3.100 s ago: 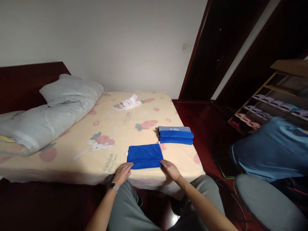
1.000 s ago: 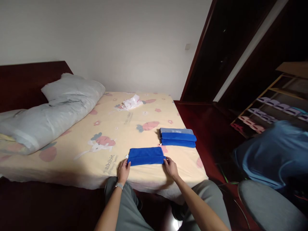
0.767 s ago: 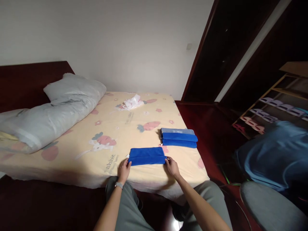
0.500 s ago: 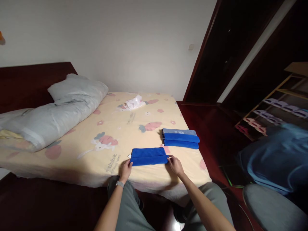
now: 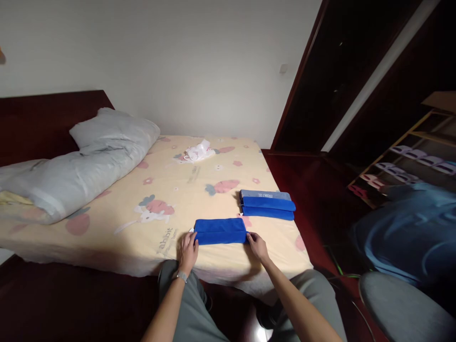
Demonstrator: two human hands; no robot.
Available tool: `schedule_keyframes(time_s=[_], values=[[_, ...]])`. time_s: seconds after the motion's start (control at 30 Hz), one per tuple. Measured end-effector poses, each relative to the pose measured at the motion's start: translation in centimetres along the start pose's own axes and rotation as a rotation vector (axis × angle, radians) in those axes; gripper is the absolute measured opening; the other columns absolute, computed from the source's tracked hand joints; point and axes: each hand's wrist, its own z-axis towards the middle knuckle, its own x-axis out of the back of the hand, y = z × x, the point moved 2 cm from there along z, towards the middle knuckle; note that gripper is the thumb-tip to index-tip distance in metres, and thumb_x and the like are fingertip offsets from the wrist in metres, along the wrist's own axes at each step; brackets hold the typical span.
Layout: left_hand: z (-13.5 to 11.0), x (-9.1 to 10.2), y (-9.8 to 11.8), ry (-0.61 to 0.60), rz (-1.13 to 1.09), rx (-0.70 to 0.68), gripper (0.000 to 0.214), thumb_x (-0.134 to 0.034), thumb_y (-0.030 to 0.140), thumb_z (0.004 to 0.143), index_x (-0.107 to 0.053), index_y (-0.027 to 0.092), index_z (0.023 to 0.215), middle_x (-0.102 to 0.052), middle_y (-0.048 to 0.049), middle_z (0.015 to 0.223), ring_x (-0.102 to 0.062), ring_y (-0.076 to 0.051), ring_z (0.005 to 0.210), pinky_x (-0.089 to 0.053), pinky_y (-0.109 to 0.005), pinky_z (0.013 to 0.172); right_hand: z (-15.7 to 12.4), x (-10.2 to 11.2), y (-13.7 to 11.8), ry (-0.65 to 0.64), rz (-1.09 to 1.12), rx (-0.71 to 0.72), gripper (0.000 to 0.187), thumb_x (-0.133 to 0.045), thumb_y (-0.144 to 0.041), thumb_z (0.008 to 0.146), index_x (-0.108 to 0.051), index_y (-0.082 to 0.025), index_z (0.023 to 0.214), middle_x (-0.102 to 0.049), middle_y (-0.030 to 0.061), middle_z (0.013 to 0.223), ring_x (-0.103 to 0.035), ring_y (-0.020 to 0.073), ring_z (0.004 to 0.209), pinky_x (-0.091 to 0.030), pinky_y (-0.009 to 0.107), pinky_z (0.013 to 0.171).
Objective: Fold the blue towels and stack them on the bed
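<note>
A folded blue towel point(image 5: 221, 231) lies flat near the bed's front edge, a crease running along its length. My left hand point(image 5: 188, 249) rests at its left end, fingers stretched out flat and touching the edge; a small white tag shows partly there. At the right end, my right hand point(image 5: 257, 245) pinches the front corner between thumb and fingers. A second folded blue piece point(image 5: 269, 209) lies behind and to the right, with a grey band with white lettering point(image 5: 265, 195) along its back.
The bed point(image 5: 142, 247) has a yellow patterned sheet. A crumpled white plastic bag point(image 5: 199, 151) lies towards the wall, and a grey quilt point(image 5: 89, 166) is heaped at left. On the right stand a grey seat point(image 5: 402, 304), a blue cloth heap point(image 5: 399, 242) and a shoe rack point(image 5: 395, 145).
My left hand has gone from pinching the towel's left corner to lying flatter with fingers extended. The towel's front layer has shifted slightly, its right end moving a little left with my right hand.
</note>
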Motion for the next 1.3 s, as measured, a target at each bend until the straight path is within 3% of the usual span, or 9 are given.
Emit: schedule_keyframes(time_s=[0.17,0.27,0.37,0.5,0.67,0.8,0.97,1.1,1.3], values=[[0.8,-0.3,4.4,-0.254,0.045,-0.352,0.050,-0.042,0.028,0.099,-0.042,0.029,0.149,-0.044,-0.0050,0.154,-0.035,-0.025,0.145,-0.027,-0.050,0.121,-0.3,-0.4,-0.7,0.038,-0.147,0.031,0.037,-0.042,-0.040,0.097,-0.063,-0.018,0.118,-0.072,0.0110,0.110,-0.067,0.0265,0.102,-0.048,0.034,0.087],[1.0,-1.5,5.7,-0.284,0.048,-0.414,0.057,-0.042,0.031,0.099,-0.030,0.030,0.154,-0.036,-0.0031,0.159,-0.030,-0.024,0.148,-0.024,-0.050,0.123,-0.9,-0.3,-1.7,0.124,-0.386,0.080,0.038,-0.038,-0.035,0.099,-0.060,-0.018,0.125,-0.069,0.0131,0.115,-0.063,0.0288,0.105,-0.046,0.038,0.090],[0.8,-2.7,5.6,-0.270,0.039,-0.408,0.058,-0.040,0.033,0.100,-0.025,0.030,0.156,-0.035,-0.0028,0.159,-0.031,-0.022,0.147,-0.024,-0.048,0.122,-1.9,-0.9,-3.5,0.166,-0.482,0.244,0.041,-0.033,-0.030,0.100,-0.056,-0.018,0.132,-0.062,0.0137,0.130,-0.057,0.0290,0.117,-0.041,0.041,0.099],[0.8,-3.2,4.5,-0.307,0.030,-0.428,0.056,-0.035,0.034,0.101,-0.024,0.031,0.156,-0.035,-0.0014,0.160,-0.031,-0.020,0.147,-0.022,-0.047,0.123,-3.6,-4.5,-6.1,0.004,-0.469,0.612,0.048,-0.037,-0.027,0.099,-0.046,-0.019,0.145,-0.048,0.0101,0.149,-0.041,0.0267,0.138,-0.026,0.045,0.117],[1.6,-2.7,3.2,-0.425,0.022,-0.445,0.054,-0.030,0.032,0.103,-0.023,0.029,0.156,-0.035,-0.0021,0.159,-0.031,-0.017,0.147,-0.021,-0.042,0.123,-4.0,-7.9,-6.3,-0.067,-0.462,0.668,0.056,-0.037,-0.030,0.100,-0.032,-0.018,0.154,-0.037,0.0081,0.157,-0.029,0.0256,0.147,-0.021,0.049,0.121],[2.1,-2.1,2.2,-0.440,0.016,-0.460,0.054,-0.031,0.033,0.103,-0.024,0.029,0.156,-0.038,-0.0021,0.158,-0.034,-0.016,0.146,-0.021,-0.040,0.123,-3.2,-6.7,-4.4,-0.094,-0.474,0.692,0.057,-0.035,-0.027,0.100,-0.029,-0.016,0.155,-0.032,0.0074,0.159,-0.026,0.0226,0.148,-0.023,0.044,0.121],[2.3,-1.5,0.1,-0.396,0.027,-0.462,0.056,-0.039,0.035,0.101,-0.028,0.029,0.155,-0.043,-0.0031,0.155,-0.039,-0.018,0.143,-0.025,-0.039,0.122,-2.0,-3.6,-1.7,-0.060,-0.538,0.651,0.055,-0.036,-0.030,0.101,-0.034,-0.013,0.153,-0.035,0.0102,0.157,-0.030,0.0245,0.147,-0.027,0.044,0.120],[2.5,-1.7,-1.7,-0.406,0.123,-0.500,0.058,-0.040,0.030,0.099,-0.027,0.025,0.155,-0.041,-0.0039,0.156,-0.038,-0.018,0.144,-0.026,-0.040,0.121,-1.0,-2.3,0.1,-0.015,-0.609,0.618,0.054,-0.037,-0.031,0.101,-0.038,-0.009,0.150,-0.039,0.0136,0.155,-0.036,0.0262,0.143,-0.032,0.044,0.117],[3.9,-1.5,-1.6,-0.495,0.166,-0.430,0.061,-0.043,0.010,0.086,-0.044,0.020,0.147,-0.049,-0.0059,0.150,-0.046,-0.018,0.138,-0.032,-0.039,0.119,0.5,-1.3,-0.7,-0.084,-0.677,0.621,0.048,-0.045,-0.017,0.094,-0.051,-0.009,0.140,-0.055,0.0164,0.143,-0.052,0.0261,0.131,-0.039,0.041,0.113]])
